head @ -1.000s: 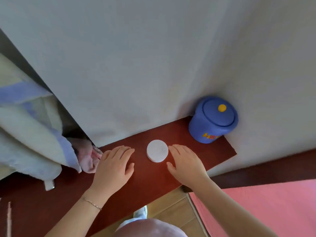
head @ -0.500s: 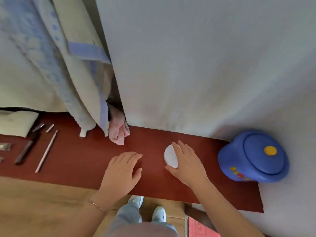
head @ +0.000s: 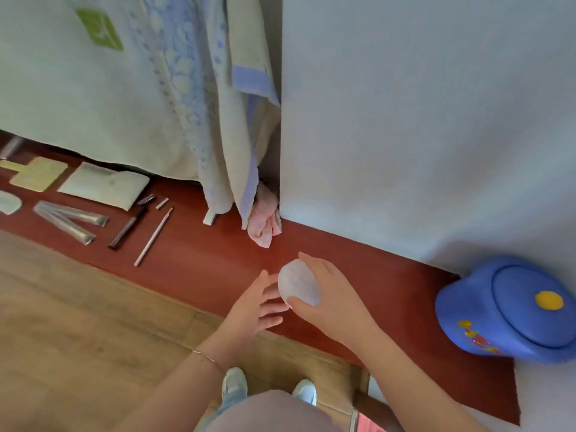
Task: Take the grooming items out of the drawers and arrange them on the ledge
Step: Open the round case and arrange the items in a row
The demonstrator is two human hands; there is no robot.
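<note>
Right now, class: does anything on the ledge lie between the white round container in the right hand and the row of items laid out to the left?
Nothing visible does. The right hand grips the white round container; bare ledge stretches left to the thin stick. The left hand hovers beside it.

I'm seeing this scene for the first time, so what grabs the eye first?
The right hand grips a white round case over the red ledge, with the left hand open beside it. A big blue jar sits at the ledge's right end by the wall.
</note>
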